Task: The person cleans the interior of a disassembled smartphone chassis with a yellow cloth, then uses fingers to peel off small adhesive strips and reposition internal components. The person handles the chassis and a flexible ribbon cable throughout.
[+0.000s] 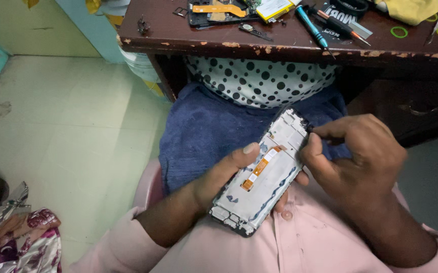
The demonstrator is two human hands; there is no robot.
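A pink shirt front (300,242) fills the lower edge of the view, and just above it an opened phone frame (263,174) is held tilted over the lap, inner side up. The frame is cradled from below by the left hand (224,177), whose thumb is laid across its near edge beside an orange flex cable (262,167). The right hand (355,156) is closed in a narrow pinch at the frame's upper right edge; something small and dark appears to be gripped there, though what it is cannot be told. A blue cloth (203,131) is spread beneath, over a spotted fabric (259,81). On the brown table (289,45) beyond lie a second opened phone (219,11), a teal-handled screwdriver (311,25) and green rubber rings (399,32). The work at the edge is judged best done with the frame kept steady in the supporting hand, pressure kept light, and the flex cable left unstrained.
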